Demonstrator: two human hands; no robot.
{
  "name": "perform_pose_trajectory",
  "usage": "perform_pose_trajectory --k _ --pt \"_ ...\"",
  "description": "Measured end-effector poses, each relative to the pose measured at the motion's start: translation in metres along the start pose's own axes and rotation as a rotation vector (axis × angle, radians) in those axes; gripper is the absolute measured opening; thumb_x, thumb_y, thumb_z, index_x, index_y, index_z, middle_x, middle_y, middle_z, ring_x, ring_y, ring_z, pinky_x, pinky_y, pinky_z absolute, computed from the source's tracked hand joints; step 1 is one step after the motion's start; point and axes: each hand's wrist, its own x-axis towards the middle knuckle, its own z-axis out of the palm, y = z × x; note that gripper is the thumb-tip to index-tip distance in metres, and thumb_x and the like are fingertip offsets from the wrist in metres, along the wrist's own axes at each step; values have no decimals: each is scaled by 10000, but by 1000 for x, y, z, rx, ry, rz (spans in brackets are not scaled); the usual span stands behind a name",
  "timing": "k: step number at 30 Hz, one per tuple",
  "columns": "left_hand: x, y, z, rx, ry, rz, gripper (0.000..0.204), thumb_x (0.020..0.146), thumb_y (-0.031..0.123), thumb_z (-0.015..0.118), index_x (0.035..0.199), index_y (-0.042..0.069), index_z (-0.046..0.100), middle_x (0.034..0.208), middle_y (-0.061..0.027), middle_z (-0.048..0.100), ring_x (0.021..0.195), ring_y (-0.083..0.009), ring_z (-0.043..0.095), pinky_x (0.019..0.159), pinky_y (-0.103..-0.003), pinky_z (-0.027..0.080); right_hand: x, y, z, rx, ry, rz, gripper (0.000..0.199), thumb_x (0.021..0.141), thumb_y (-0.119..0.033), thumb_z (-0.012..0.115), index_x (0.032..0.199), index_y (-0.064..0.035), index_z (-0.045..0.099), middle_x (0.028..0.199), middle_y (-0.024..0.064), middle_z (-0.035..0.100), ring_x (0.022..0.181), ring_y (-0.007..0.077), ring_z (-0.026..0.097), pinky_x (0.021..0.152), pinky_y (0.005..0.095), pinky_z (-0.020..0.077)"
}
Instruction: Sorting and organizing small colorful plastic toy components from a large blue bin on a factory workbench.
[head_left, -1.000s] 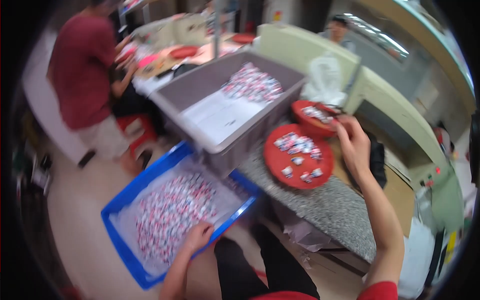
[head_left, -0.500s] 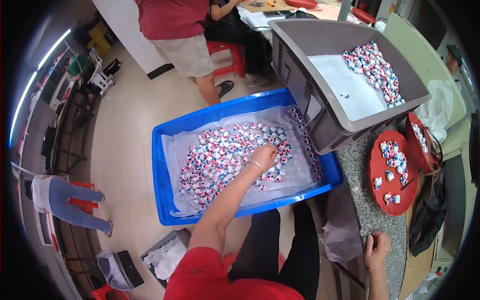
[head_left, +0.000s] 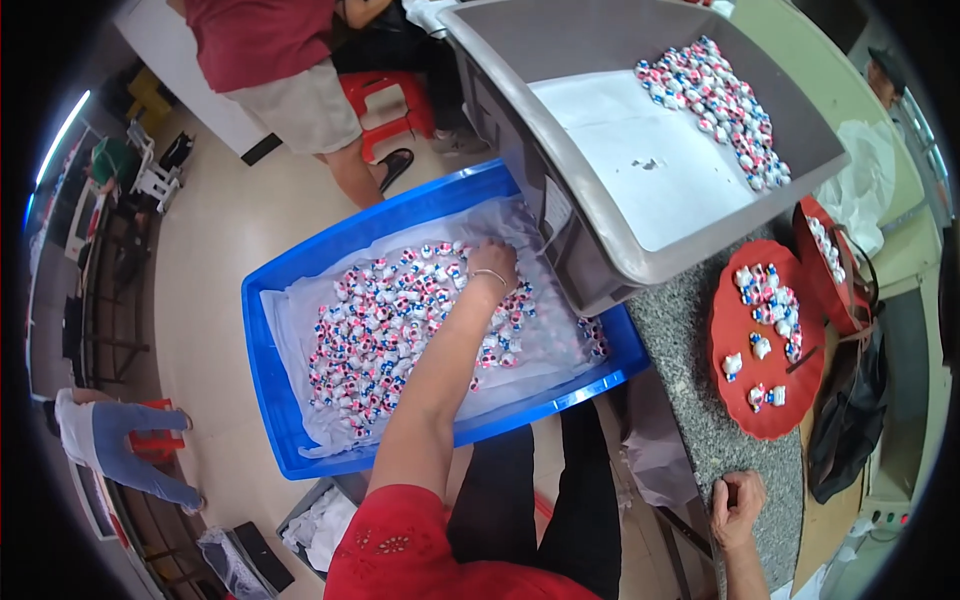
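My left hand [head_left: 493, 258], with a bracelet at the wrist, is in the blue bin [head_left: 268, 420], over the far right part of a spread of small figurines [head_left: 385, 310]. Its fingers are curled downward; whatever is in them is hidden. The figurines are white with pink and blue parts and lie on a thin white liner [head_left: 290, 330]. My right hand [head_left: 738, 505] rests on the speckled stone counter [head_left: 690, 400], fingers curled in, nothing visible in them. Beyond it on the counter, a red scalloped tray [head_left: 735, 330] bears several such figurines and a small dark stick.
A large grey bin [head_left: 610, 235] overhangs the blue bin's right side, with white paper and more figurines inside. A second red tray [head_left: 835, 280] and a black bag [head_left: 850, 430] lie at the right. People stand and sit beyond, near a red stool [head_left: 385, 110].
The whole view has shifted, with the bins now further left. My left hand has moved toward the far edge of the figurine spread. My right hand stays curled on the counter.
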Motion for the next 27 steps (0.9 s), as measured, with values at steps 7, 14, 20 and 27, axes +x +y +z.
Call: perform_pose_trajectory --k 7,14,20,27 --pt "0 -4 9 85 -93 62 301 790 254 599 1038 101 674 1133 -89 619 1116 -233 528 904 -338 454 -14 -15 2 -7 41 58 101 710 -27 637 729 -66 546 601 80 462 545 264 454 533 375 353" --pt "13 2 -3 43 -79 65 405 733 298 658 1084 96 643 1185 -109 578 1160 -262 491 978 -344 412 15 0 -16 -8 16 30 120 687 -68 696 709 -74 579 585 67 507 533 261 509 523 361 389" --pt "17 19 -16 27 -13 55 400 739 286 665 1092 102 631 1190 -115 567 1157 -313 489 917 -390 462 20 9 -37 -18 3 22 135 708 -107 711 738 -76 584 633 69 546 567 257 540 552 354 418" --pt "18 42 -35 -61 -14 -30 422 777 335 642 1132 109 611 1195 -104 571 1141 -307 502 934 -402 449 21 23 -60 -13 0 24 129 743 -138 701 760 -88 583 673 68 570 615 265 564 582 357 441"
